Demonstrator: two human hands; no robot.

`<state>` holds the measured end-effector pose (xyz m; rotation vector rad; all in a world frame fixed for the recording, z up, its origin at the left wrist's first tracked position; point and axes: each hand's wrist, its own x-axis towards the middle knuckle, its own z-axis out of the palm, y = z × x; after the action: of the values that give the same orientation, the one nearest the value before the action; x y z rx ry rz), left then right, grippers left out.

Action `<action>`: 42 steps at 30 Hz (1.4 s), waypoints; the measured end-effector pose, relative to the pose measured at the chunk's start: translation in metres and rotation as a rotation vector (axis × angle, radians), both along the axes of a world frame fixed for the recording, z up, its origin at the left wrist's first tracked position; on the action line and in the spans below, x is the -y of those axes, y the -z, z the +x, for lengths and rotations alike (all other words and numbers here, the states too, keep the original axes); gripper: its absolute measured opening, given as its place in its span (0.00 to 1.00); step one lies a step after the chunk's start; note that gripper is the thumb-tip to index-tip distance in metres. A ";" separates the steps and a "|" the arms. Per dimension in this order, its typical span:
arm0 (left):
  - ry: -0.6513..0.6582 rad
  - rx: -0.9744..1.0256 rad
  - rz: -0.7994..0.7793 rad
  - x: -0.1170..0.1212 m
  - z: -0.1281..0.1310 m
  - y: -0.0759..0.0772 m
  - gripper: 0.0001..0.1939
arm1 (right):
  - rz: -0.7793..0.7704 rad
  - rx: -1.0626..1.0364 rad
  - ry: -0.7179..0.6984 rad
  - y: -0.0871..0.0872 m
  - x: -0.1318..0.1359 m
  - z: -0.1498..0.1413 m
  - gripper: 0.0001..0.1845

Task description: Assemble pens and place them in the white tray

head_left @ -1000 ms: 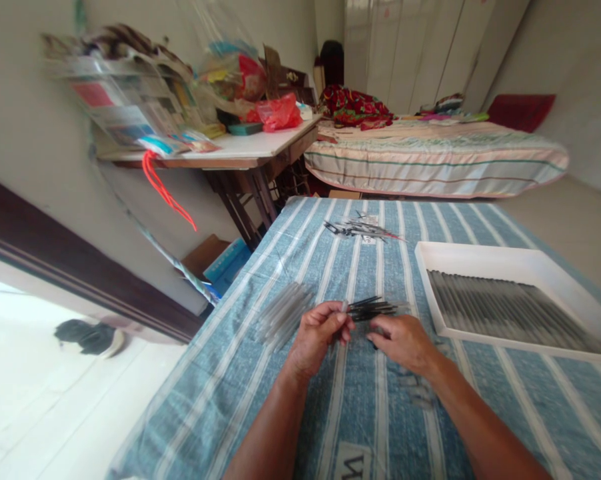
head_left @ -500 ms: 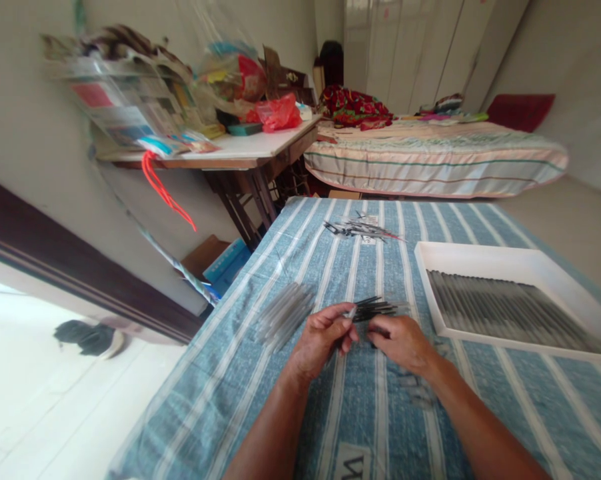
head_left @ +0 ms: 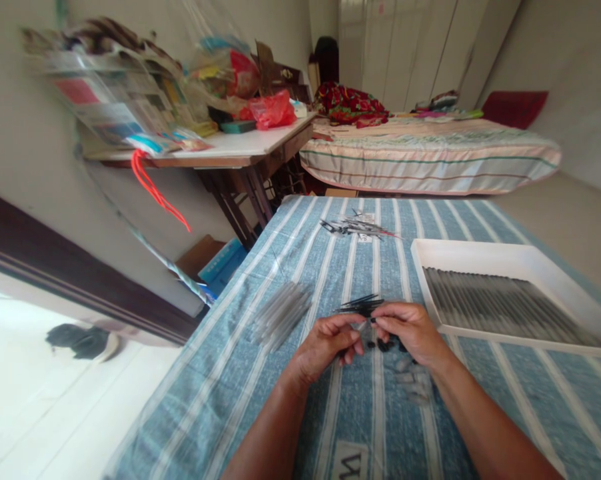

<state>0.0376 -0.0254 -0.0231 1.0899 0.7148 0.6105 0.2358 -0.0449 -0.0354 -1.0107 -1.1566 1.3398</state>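
My left hand is closed in a pinch on a small clear piece, mostly hidden by the fingers. Its fingertips nearly meet those of my right hand, which pinches a small black plug. Just beyond both hands lies a pile of thin black sticks, resembling pen refills. Under my right hand several small black pieces are scattered on the cloth. Closer to me sits a little heap of translucent pieces. Left of my hands lies a bundle of clear grey tubes.
A white box at the right holds a row of dark-cored pens. Loose thin sticks lie at the far end of the striped cloth. Beyond stand a cluttered desk and a bed.
My right hand has lifted from the small black pieces and moved up to my left fingertips, now with a black plug in its pinch. The view has shifted slightly.
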 end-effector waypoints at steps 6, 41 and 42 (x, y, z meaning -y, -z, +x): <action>0.009 -0.028 0.007 0.000 0.002 -0.001 0.20 | 0.006 0.065 -0.017 -0.003 0.001 -0.001 0.09; 0.087 -0.217 0.085 0.001 0.003 -0.001 0.14 | 0.038 0.455 -0.151 -0.005 0.003 0.000 0.11; 0.087 -0.225 0.090 0.001 0.003 -0.001 0.13 | 0.042 0.470 -0.164 -0.006 0.003 0.000 0.10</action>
<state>0.0405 -0.0266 -0.0224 1.2794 0.8352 0.4533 0.2362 -0.0484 -0.0294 -1.2621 -1.6409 1.2294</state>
